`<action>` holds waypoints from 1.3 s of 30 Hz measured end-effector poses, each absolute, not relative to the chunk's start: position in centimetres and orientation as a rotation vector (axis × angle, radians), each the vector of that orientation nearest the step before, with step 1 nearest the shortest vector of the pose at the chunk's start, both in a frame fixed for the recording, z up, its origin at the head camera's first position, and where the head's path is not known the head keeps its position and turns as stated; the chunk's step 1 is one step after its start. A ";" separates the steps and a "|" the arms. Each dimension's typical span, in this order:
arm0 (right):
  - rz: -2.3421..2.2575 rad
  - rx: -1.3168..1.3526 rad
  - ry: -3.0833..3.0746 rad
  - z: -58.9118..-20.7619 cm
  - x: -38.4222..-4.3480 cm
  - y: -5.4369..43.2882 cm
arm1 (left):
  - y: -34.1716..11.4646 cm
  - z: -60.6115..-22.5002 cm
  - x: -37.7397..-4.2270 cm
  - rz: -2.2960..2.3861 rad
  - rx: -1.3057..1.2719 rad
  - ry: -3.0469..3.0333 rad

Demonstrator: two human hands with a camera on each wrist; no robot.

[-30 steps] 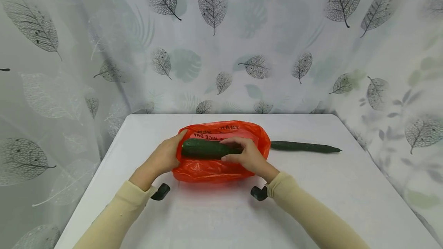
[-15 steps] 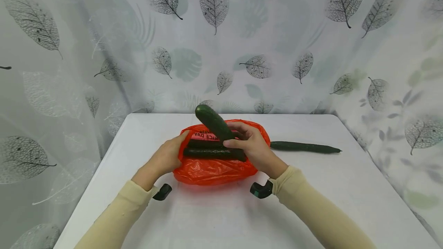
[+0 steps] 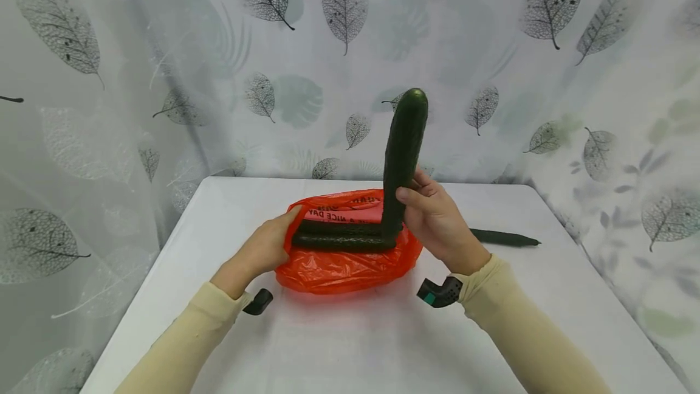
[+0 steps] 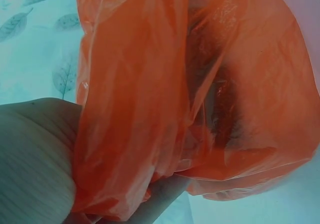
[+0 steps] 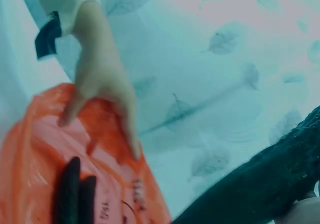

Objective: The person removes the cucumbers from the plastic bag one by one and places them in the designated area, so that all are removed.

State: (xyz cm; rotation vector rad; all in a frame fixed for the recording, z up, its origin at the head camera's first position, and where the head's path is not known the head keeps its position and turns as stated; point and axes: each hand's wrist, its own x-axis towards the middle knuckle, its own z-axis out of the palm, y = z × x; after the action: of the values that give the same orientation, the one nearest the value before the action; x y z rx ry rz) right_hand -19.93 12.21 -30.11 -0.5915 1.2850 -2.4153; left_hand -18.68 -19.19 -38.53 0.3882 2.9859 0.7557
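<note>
My right hand [image 3: 437, 217] grips a thick dark green cucumber [image 3: 403, 151] near its lower end. The cucumber stands nearly upright, its rounded tip high above the table and its lower end over the mouth of an orange-red plastic bag [image 3: 339, 275]. At the bag's left rim, my left hand [image 3: 262, 245] holds the thin plastic; in the left wrist view the bag [image 4: 130, 93] partly covers that hand. Inside the open bag lie two cucumbers [image 3: 341, 242] side by side. In the right wrist view the held cucumber [image 5: 260, 179] crosses the lower right corner.
Another slender cucumber [image 3: 505, 238] lies on the white table [image 3: 339, 345] to the right, partly hidden behind my right hand. A leaf-patterned curtain [image 3: 306, 47] hangs behind the table and along both sides.
My right hand has lifted the cucumber out of the bag, tilted it upright and moved to the right. The two cucumbers beneath it are now exposed. My left hand stays at the bag's rim.
</note>
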 end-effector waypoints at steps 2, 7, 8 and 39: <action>-2.432 -0.597 1.322 -29.8 -20.2 13.0 | -19.2 -38.5 -18.7 0.748 0.394 2.991; -2.441 -0.600 1.485 -29.7 -20.7 14.9 | -19.2 -38.6 -18.8 0.758 0.379 2.986; -2.440 -0.605 1.519 -29.8 -20.8 15.2 | -19.2 -38.6 -18.8 0.761 0.377 2.985; -1.519 -0.691 2.899 -41.3 -24.1 30.6 | -19.2 -38.8 -19.2 0.750 0.331 2.965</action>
State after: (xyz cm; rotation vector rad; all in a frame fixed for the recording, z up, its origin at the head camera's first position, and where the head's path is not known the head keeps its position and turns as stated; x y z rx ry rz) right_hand -24.14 30.64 -41.32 -0.6912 2.8986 -1.5190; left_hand -19.19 -19.16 -38.78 0.3313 2.9651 0.7496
